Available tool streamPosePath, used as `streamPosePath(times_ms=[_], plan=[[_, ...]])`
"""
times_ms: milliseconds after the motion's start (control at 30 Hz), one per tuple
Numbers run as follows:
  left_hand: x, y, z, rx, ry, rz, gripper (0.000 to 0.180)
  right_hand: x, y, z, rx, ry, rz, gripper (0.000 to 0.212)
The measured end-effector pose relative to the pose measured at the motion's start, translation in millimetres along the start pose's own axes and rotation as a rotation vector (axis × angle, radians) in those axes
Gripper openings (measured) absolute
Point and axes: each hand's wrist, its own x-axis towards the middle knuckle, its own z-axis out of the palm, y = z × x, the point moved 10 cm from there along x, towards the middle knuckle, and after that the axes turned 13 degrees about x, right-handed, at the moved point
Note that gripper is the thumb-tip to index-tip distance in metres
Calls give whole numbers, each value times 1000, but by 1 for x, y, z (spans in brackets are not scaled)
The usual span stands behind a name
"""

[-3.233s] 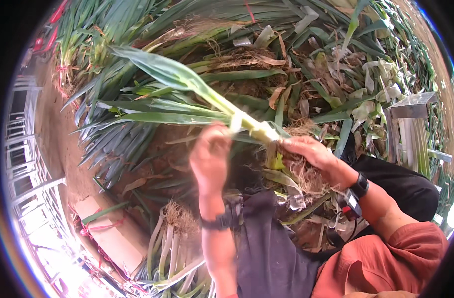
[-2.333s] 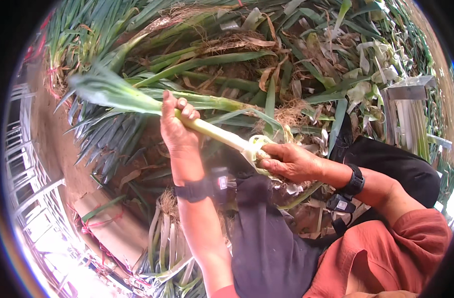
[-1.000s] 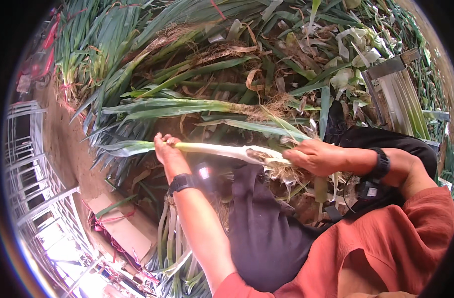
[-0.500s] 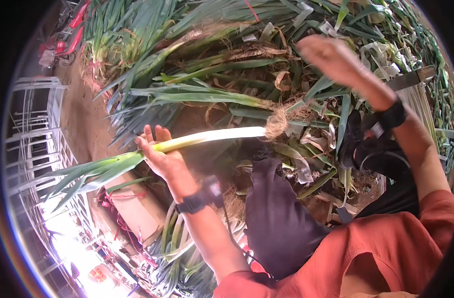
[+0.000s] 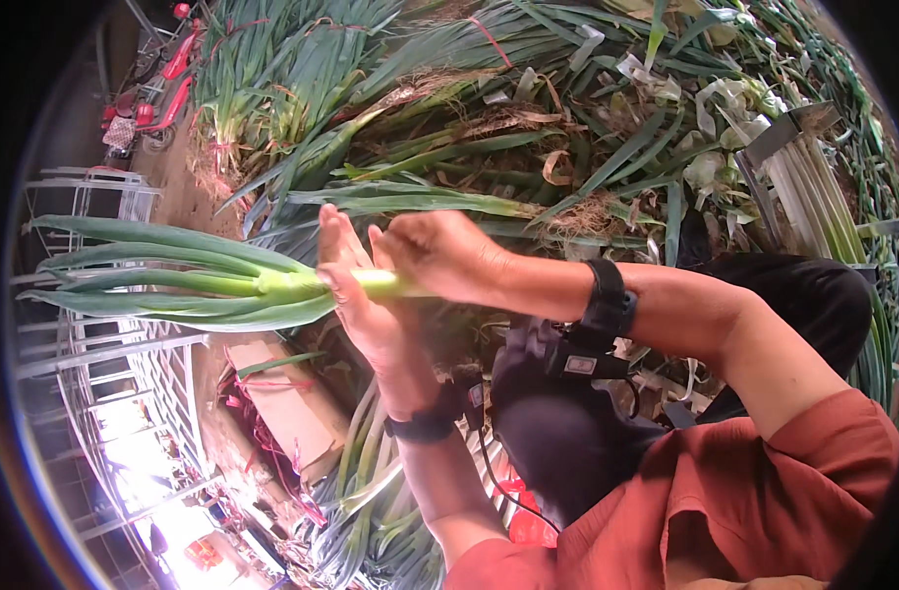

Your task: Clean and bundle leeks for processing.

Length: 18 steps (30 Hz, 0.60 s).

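A leek [image 5: 189, 280] with broad green leaves lies level in front of me, its leaves fanned out to the left. My left hand [image 5: 366, 305] supports the pale stalk between thumb and upright fingers, just below the leaves. Close beside it, my right hand [image 5: 444, 256] is curled round the stalk and slightly blurred. The white lower stalk and the roots are hidden behind my right hand and forearm.
Heaped leeks [image 5: 449, 147] with dry roots and peelings lie beyond my hands. Trimmed leeks [image 5: 813, 197] stand bundled at the right. A white metal rack [image 5: 86, 364] is at the left, near a cardboard piece [image 5: 287, 403]. More leeks [image 5: 380, 531] lie below my left arm.
My right hand has come from over the far heap down and left to the stalk. The leek's leaves have swung up, and its root end has gone out of sight.
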Motion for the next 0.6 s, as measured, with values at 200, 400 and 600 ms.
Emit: streamPosePath(times_ms=[200, 400, 600], plan=[[-4, 13, -35, -242, 255, -94, 35, -9, 74, -100, 1267, 458, 261, 25], [-16, 27, -112, -331, 394, 83, 33, -64, 101, -212, 897, 415, 204, 28], [-27, 54, -157, -380, 448, 176, 25, -141, 146, -374, 282, 529, 337, 22]])
